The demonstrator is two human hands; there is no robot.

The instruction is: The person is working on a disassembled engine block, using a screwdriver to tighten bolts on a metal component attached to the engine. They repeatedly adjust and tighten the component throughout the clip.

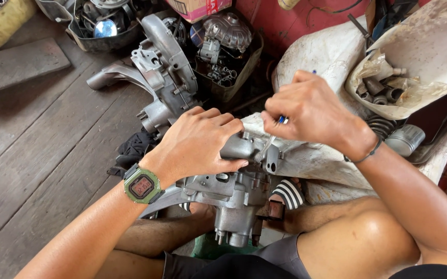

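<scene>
A grey metal engine casing (233, 194) rests between my knees, over a green stool. My left hand (197, 142), with a green watch on its wrist, lies flat on top of the casing and grips its upper edge. My right hand (308, 111) is closed around a thin tool with a blue handle (281, 119). The tool's metal shaft (265, 146) points down into the casing near a mounting lug. Most of the handle is hidden in my fist.
A second grey engine case half (161, 72) stands on the wooden floor (37, 150) ahead. Black tubs of metal parts (223, 46) sit behind it. At right, a white body panel (419, 46) holds small parts, with a spring (381, 126) and a metal cylinder (405, 139) below.
</scene>
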